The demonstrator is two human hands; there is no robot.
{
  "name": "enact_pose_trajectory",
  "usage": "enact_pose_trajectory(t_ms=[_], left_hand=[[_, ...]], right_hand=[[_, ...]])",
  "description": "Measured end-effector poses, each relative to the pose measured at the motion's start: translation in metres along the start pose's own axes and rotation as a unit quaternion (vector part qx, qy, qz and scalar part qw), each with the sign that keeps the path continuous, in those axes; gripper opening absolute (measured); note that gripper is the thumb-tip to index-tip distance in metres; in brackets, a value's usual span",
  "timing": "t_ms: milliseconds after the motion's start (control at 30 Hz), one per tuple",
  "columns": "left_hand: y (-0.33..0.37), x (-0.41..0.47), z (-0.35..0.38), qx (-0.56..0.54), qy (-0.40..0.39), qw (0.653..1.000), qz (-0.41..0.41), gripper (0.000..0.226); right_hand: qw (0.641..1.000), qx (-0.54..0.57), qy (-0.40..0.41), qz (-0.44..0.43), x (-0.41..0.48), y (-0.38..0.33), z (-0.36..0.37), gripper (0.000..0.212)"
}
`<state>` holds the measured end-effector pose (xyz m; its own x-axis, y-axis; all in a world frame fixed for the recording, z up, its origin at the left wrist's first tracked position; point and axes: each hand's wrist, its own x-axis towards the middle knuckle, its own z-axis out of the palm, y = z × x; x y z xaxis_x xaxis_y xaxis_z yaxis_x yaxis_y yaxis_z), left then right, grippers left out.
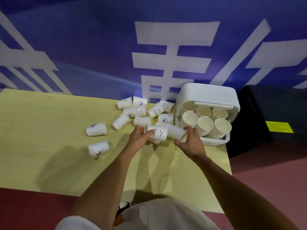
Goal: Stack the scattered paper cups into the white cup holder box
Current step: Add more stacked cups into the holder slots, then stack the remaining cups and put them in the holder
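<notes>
The white cup holder box (207, 95) lies on its side at the table's right end, its opening facing me with several stacks of paper cups (205, 124) inside. My left hand (139, 138) grips a white paper cup with a bear print (157, 134). My right hand (191, 141) holds another white cup (176, 131) by its rim, close to the first cup and just left of the box. Several loose cups (141, 112) lie on their sides behind my hands. Two more cups (96, 129) (98, 148) lie apart at the left.
The yellow table (41, 138) stands against a blue wall with white characters (99, 47). A black box with a yellow label (272, 120) sits right of the table. Red floor (265, 180) shows to the right and in front.
</notes>
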<state>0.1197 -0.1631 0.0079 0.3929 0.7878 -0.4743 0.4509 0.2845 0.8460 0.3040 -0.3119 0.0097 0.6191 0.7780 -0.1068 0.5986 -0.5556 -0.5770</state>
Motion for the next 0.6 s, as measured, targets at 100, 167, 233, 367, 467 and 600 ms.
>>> enact_pose_trajectory(t_ms=[100,167,233,367,467,600], left_hand=[[0.012,-0.012,0.038,0.006,-0.024,1.000,0.000,0.041],[0.015,-0.016,0.060,0.007,-0.044,0.999,-0.005,0.040],[0.015,-0.018,0.079,0.016,-0.066,0.998,-0.003,0.039],[0.019,-0.021,0.114,0.053,-0.096,0.993,-0.038,0.039],[0.031,-0.019,0.132,0.082,-0.154,0.982,-0.067,0.036],[0.050,-0.010,0.140,0.122,-0.195,0.972,-0.043,0.029]], right_hand=[[1.000,0.021,0.010,0.003,0.004,0.031,-0.028,0.070],[0.999,0.032,0.015,-0.003,0.004,0.048,-0.043,0.071],[0.999,0.046,0.024,-0.010,0.004,0.063,-0.056,0.071],[0.995,0.079,0.055,0.006,0.005,0.087,-0.079,0.074],[0.991,0.105,0.080,0.021,0.012,0.096,-0.094,0.072],[0.979,0.159,0.124,0.039,0.022,0.096,-0.112,0.066]])
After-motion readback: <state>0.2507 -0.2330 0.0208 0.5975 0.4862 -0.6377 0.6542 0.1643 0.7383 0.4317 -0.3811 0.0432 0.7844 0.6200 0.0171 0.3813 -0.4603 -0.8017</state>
